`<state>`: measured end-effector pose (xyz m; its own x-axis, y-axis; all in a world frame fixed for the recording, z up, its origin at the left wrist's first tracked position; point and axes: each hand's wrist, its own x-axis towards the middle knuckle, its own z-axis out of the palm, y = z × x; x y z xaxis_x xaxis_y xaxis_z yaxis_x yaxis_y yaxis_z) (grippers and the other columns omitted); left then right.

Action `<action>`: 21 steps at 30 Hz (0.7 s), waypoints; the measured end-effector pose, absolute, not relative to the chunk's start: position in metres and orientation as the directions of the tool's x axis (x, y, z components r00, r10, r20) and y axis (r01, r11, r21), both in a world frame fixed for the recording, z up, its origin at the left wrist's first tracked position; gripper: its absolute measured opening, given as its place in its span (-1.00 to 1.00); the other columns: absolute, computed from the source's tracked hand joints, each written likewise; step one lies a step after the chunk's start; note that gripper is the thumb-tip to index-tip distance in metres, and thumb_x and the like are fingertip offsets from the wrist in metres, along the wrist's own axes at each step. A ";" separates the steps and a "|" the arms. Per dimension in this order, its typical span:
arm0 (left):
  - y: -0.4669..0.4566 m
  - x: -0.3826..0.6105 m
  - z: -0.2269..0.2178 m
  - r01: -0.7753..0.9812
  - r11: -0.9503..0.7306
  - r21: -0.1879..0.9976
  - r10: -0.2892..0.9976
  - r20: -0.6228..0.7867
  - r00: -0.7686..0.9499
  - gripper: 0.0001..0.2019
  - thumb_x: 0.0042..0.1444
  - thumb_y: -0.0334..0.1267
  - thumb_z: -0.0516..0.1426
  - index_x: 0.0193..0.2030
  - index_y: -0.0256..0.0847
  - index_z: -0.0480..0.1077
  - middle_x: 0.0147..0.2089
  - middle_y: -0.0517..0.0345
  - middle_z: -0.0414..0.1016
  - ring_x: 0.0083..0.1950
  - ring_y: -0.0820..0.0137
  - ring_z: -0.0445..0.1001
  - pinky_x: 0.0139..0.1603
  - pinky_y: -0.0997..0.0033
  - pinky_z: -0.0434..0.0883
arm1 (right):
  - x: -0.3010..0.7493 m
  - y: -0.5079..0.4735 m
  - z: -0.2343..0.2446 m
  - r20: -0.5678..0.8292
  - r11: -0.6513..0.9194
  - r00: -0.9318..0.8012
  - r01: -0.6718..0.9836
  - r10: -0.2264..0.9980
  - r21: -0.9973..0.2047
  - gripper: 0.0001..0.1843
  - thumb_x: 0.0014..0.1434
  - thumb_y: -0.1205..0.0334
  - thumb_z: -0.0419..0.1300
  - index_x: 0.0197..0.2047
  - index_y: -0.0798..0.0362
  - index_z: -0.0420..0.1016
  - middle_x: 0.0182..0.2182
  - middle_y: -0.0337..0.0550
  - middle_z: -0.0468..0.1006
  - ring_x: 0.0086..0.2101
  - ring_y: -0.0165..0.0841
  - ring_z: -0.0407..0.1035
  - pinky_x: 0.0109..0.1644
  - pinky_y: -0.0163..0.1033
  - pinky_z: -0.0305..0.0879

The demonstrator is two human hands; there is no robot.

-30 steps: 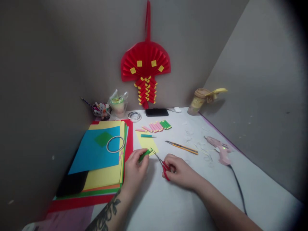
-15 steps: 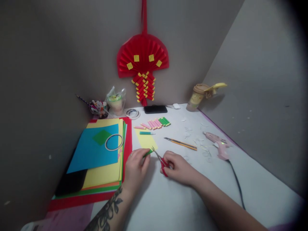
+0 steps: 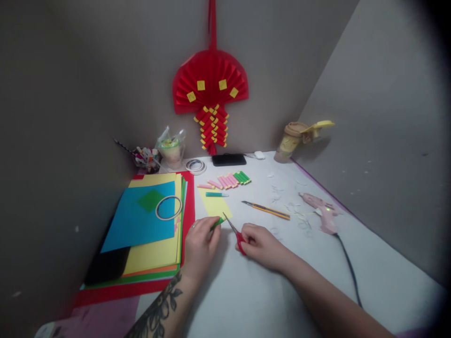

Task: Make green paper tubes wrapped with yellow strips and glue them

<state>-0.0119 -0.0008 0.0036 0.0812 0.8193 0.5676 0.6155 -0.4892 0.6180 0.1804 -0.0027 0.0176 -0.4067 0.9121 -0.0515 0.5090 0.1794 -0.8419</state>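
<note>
My left hand [image 3: 202,240] pinches a small green paper roll [image 3: 217,223] between thumb and fingers, its tip pointing up and right. My right hand [image 3: 263,244] is closed around the red handles of a pair of scissors [image 3: 240,241]. The scissors' blades lie together, their tips beside the end of the green roll. Beyond the hands lies a yellow paper strip [image 3: 216,206] with a teal pen-like tool [image 3: 215,194] across it. Pink paper rolls [image 3: 228,181] and green paper rolls [image 3: 243,177], edged in yellow, sit in a row behind.
A craft knife [image 3: 266,210] and a pink glue gun [image 3: 322,213] with a cord lie to the right, among clear scraps. Stacked coloured paper [image 3: 151,258] with a tape ring [image 3: 168,208] is at left. A phone [image 3: 229,160] and cup [image 3: 289,141] stand behind; a red fan decoration [image 3: 210,80] hangs above.
The scissors' blades have closed together beside the roll's end. Both hands stay in nearly the same place, and the whole view has shifted slightly.
</note>
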 end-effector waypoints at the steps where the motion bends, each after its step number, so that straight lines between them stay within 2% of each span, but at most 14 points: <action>1: -0.001 -0.012 0.004 0.615 -0.484 0.622 0.823 0.563 0.078 -0.81 0.13 -0.37 0.10 -0.11 -0.16 0.41 -0.18 0.09 0.54 -0.14 0.36 0.48 -0.11 0.34 0.43 | 0.180 -0.003 0.018 -0.053 0.173 -0.405 0.501 0.913 -0.848 -0.72 -0.01 0.40 0.11 -0.59 0.03 0.05 -0.55 -0.32 0.24 -0.48 -0.44 0.19 -0.42 -0.35 0.06; 8: -0.002 -0.013 0.004 0.594 -0.445 0.670 0.847 0.531 0.036 -0.82 0.14 -0.35 0.10 -0.11 -0.17 0.42 -0.18 0.07 0.53 -0.13 0.36 0.47 -0.10 0.33 0.44 | 0.183 -0.002 0.024 -0.029 0.154 -0.330 0.514 0.943 -0.844 -0.69 0.02 0.32 0.14 -0.60 0.03 0.05 -0.55 -0.32 0.21 -0.50 -0.45 0.16 -0.44 -0.35 0.05; 21: -0.001 -0.015 0.005 0.597 -0.504 0.623 0.807 0.586 0.070 -0.81 0.13 -0.39 0.10 -0.11 -0.15 0.41 -0.18 0.08 0.52 -0.13 0.36 0.46 -0.09 0.30 0.42 | 0.184 -0.005 0.027 -0.041 0.232 -0.428 0.564 0.903 -0.792 -0.76 -0.05 0.37 0.15 -0.56 0.03 0.10 -0.52 -0.33 0.25 -0.47 -0.44 0.16 -0.40 -0.34 0.06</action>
<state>-0.0146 -0.0007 0.0049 0.0704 0.8074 0.5858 0.5975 -0.5044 0.6234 0.1835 -0.0053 0.0267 -0.4285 0.9026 -0.0407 0.5642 0.2321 -0.7924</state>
